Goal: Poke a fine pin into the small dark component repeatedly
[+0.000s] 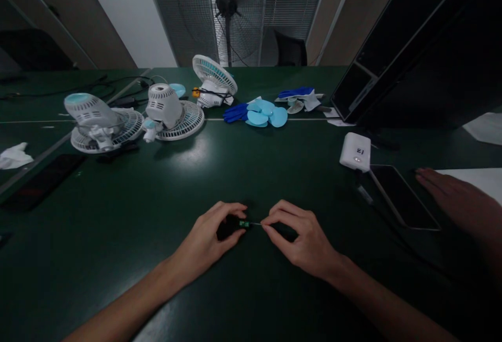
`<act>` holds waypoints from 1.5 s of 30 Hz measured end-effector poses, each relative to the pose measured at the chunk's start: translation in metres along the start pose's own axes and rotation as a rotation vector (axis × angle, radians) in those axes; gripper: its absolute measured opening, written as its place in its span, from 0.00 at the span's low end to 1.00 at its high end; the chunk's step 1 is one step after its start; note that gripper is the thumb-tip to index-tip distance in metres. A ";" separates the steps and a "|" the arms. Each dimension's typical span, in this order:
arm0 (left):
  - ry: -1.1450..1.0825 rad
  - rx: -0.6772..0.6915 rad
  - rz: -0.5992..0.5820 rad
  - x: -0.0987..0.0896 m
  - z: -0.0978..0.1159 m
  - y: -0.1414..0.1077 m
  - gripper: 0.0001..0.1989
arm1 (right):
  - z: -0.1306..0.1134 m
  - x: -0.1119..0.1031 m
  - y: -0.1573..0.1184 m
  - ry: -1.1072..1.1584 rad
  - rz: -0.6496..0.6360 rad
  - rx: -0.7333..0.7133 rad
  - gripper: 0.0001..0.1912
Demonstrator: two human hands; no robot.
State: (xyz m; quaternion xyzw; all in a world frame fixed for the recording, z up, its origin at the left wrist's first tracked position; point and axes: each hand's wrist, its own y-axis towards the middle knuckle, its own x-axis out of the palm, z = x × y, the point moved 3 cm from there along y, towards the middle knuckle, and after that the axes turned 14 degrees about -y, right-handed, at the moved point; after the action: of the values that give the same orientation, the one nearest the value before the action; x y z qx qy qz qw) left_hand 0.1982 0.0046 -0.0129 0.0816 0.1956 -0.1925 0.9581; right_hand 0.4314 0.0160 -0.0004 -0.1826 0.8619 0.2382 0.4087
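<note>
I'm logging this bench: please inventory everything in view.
Round plastic desk fans: three, white and blue, back left
Petal-shaped fan blade: one, light blue, back centre
Fabric gloves: two bundles, blue and white, back centre
Caged standing fan: one, black, behind table
Chair: one clear, black, behind
Large flat panel: one, black, back right
Rounded box: one, white, right
Slim rectangular device: one, dark-faced, beside box
Flat slab: one, black, left
Crumpled cloth: one, white, far left
Cables: uncounted, black, both sides
Papers: several, white, right
Table: one, dark green, beneath
Small piece with rod: one, green, centre
Another person's hand: one, right
Left hand: one, centre
Right hand: one, centre
</note>
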 end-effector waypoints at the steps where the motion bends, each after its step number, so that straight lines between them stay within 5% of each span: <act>1: 0.005 0.008 -0.009 0.000 0.001 0.001 0.20 | 0.000 0.000 0.000 -0.010 0.002 -0.002 0.06; 6: 0.017 0.055 -0.054 0.002 0.003 0.004 0.08 | 0.000 0.003 -0.003 -0.071 0.002 -0.036 0.07; 11: 0.019 0.057 -0.075 0.004 0.004 0.005 0.08 | -0.004 0.004 -0.001 -0.096 -0.019 -0.049 0.07; 17: 0.064 0.075 -0.074 0.005 0.004 0.003 0.09 | -0.023 0.010 0.001 0.126 0.018 -0.105 0.06; 30: 0.046 0.077 -0.088 0.006 0.007 0.003 0.08 | -0.021 0.015 0.000 -0.122 0.028 -0.054 0.08; 35: 0.077 0.085 -0.110 0.009 0.006 0.004 0.13 | -0.027 0.018 0.000 -0.074 0.009 -0.135 0.08; 45: 0.102 0.086 -0.085 0.007 0.011 0.001 0.09 | -0.021 0.010 -0.003 -0.011 0.084 -0.058 0.07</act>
State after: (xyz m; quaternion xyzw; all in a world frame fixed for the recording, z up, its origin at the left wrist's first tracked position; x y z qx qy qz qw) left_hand 0.2079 0.0007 -0.0056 0.1241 0.2392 -0.2366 0.9335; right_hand 0.4140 0.0012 0.0025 -0.1568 0.8593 0.2810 0.3976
